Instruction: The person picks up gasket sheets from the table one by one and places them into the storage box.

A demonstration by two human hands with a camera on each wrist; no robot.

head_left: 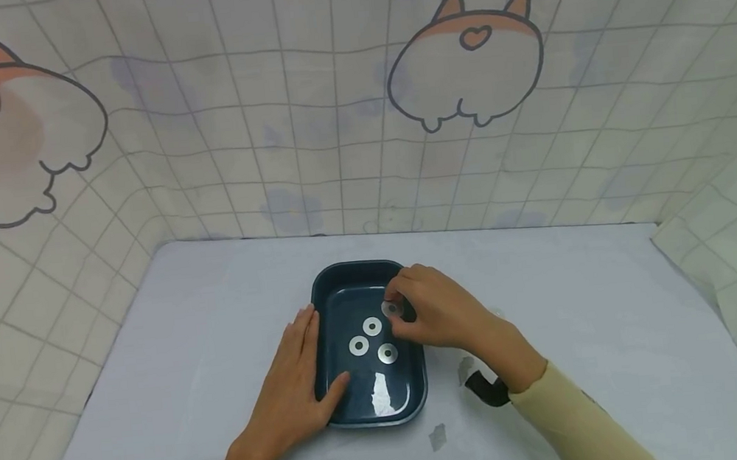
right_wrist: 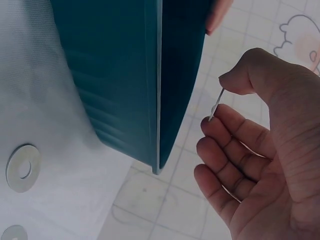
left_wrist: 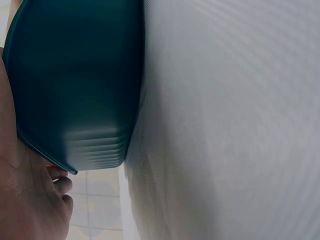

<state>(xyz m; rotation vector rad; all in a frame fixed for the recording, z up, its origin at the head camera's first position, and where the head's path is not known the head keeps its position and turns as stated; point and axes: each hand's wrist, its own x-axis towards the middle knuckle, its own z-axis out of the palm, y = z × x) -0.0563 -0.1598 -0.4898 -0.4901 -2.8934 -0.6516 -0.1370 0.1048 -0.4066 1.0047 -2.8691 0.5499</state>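
A dark blue rectangular tray point(head_left: 357, 390) stands on the white table, with three flat metal washers point(head_left: 372, 326) lying on its floor. My left hand point(head_left: 296, 374) rests along the tray's left rim, fingers extended and thumb reaching over the edge. In the left wrist view its palm lies against the rim of the tray point(left_wrist: 75, 75). Over the tray's right side, my right hand point(head_left: 439, 308) pinches another washer point(head_left: 390, 308) between thumb and fingertips. Seen edge-on in the right wrist view, that washer point(right_wrist: 216, 104) is above the rim level, apart from the tray wall.
In the right wrist view, two more washers point(right_wrist: 23, 168) lie on the cloth beside the tray, mostly hidden by the right arm in the head view. A small grey patch point(head_left: 438, 437) marks the cloth in front. A tile-patterned curtain point(head_left: 361, 149) closes off the back and sides.
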